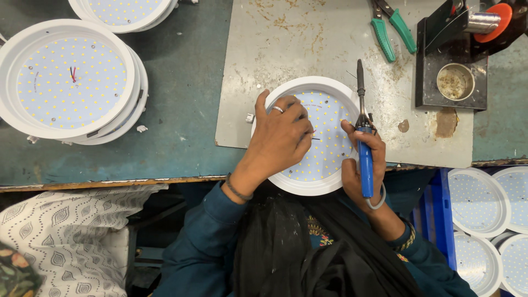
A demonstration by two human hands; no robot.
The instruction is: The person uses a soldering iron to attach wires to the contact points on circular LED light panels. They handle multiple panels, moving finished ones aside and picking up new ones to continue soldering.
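A round white light panel (324,107) studded with small yellow dots lies on a grey metal plate (308,44) at the bench's front edge. My left hand (279,137), with a ring on one finger, rests on the panel and pinches a thin wire near its middle. My right hand (363,165) grips a blue-handled soldering iron (364,137) at the panel's right rim. The iron's dark shaft points away from me, off the panel.
A stack of similar round panels (71,80) sits at far left, another (124,8) at the top edge. Green-handled pliers (390,27) and a black stand with a solder reel and a small tin (455,81) lie far right. More panels fill a blue crate (484,214) at lower right.
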